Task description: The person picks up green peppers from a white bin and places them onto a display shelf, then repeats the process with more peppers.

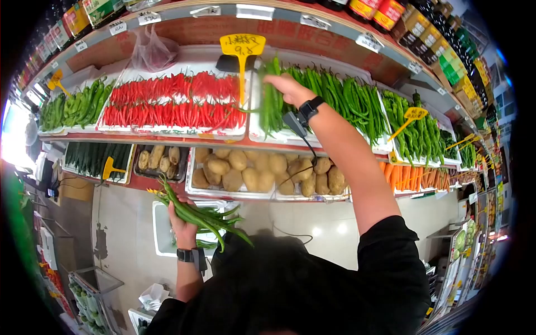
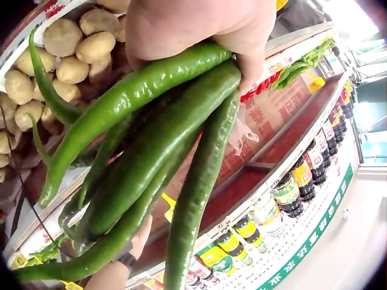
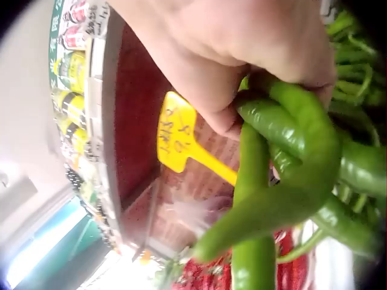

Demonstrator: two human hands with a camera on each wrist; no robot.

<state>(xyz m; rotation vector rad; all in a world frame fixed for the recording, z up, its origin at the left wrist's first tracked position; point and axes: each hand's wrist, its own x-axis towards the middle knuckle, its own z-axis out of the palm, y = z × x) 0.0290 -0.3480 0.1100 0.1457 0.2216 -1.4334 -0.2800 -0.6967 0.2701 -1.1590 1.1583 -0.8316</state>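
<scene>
My left hand (image 1: 183, 226) grips a bunch of long green chili peppers (image 2: 163, 151), tips pointing away from the palm in the left wrist view. In the head view this bunch overlaps a white bin (image 1: 158, 237) low on the floor. At the shelf, my right hand (image 1: 287, 88) holds several green chili peppers (image 3: 296, 175), blurred in the head view. It is over the left end of a white foam tray (image 1: 257, 129) where more green peppers (image 1: 357, 106) lie in rows. In the right wrist view, fingers curl round the held peppers and hide their upper ends.
Left of that tray lie red chilies (image 1: 173, 106), with a yellow price sign (image 1: 242, 46) standing between. Potatoes (image 1: 251, 170) and carrots (image 1: 402, 177) fill trays on the lower shelf. Bottles (image 1: 385, 14) line the shelf above. A black cable (image 1: 310, 146) hangs from the right wrist.
</scene>
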